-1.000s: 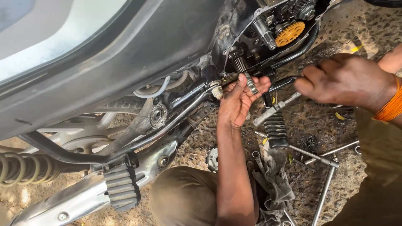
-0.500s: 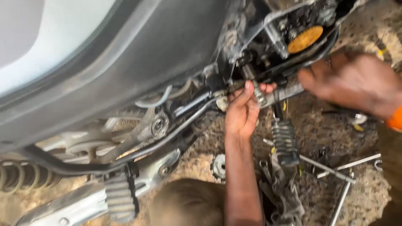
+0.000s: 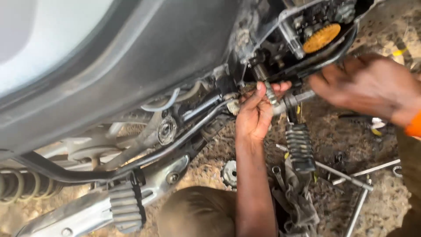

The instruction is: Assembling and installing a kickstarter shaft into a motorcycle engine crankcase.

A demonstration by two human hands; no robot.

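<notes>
My left hand (image 3: 254, 115) reaches up under the motorcycle, thumb and fingers pinched on a small metal spring (image 3: 268, 94) hanging below the engine. My right hand (image 3: 368, 85) is blurred at the right. Its fingers curl close to the black frame tube (image 3: 333, 56) and a silver rod (image 3: 302, 96); its grip cannot be made out. An orange gear (image 3: 322, 37) sits in the open engine case above both hands. A ribbed black footpeg (image 3: 300, 147) hangs just right of my left wrist.
The grey body panel (image 3: 144, 57) fills the upper left. A rear footpeg (image 3: 125, 208) and a coil shock spring (image 3: 17, 186) lie at the lower left. Wrenches (image 3: 346, 175) and a round toothed part (image 3: 229, 173) rest on the sandy ground. My knee (image 3: 197, 213) is at the bottom.
The view has drawn closer to the engine. My left hand stays pinched at the spring, and my right hand has shifted a little to the right and blurred.
</notes>
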